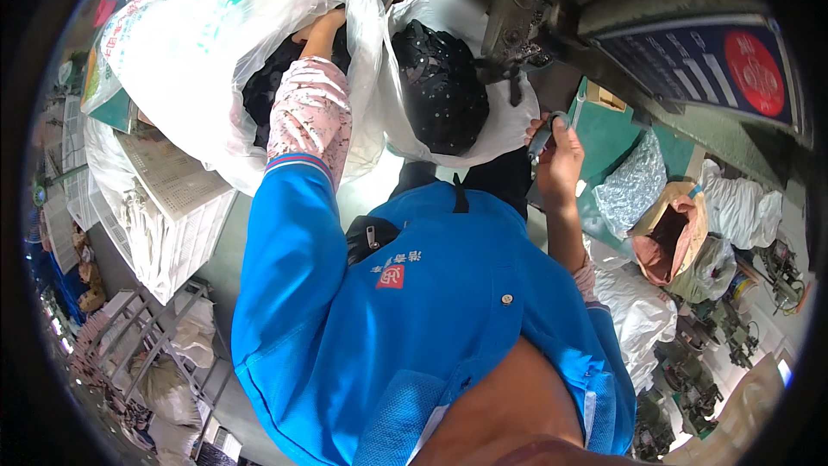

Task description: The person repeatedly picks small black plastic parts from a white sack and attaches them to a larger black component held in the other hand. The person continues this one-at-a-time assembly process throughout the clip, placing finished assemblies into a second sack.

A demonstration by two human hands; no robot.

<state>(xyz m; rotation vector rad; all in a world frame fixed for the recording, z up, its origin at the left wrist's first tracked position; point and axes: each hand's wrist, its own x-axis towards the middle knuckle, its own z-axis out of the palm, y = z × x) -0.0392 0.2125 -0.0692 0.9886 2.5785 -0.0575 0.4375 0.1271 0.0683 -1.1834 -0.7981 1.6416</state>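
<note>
My left hand (321, 29) reaches into a large white plastic sack (194, 60), down among black pieces (269, 78). Its fingertips are hidden there, so I cannot tell what they grip. A second white bag (509, 125) stands to the right of the sack, filled with a heap of small black parts (440, 91). Just right of that bag, my right hand (562, 162) is closed around a small dark grey part (541, 140) with a rounded end. The exact kind of this part does not show.
A heavy green-grey machine (621, 0) with a blue panel (699, 65) overhangs the upper right. White perforated crates (185, 224) stand at the left, near a metal rack (151, 336). On the right are a silvery plastic bag (634, 185), an open brown sack (668, 237) and more machines (690, 380).
</note>
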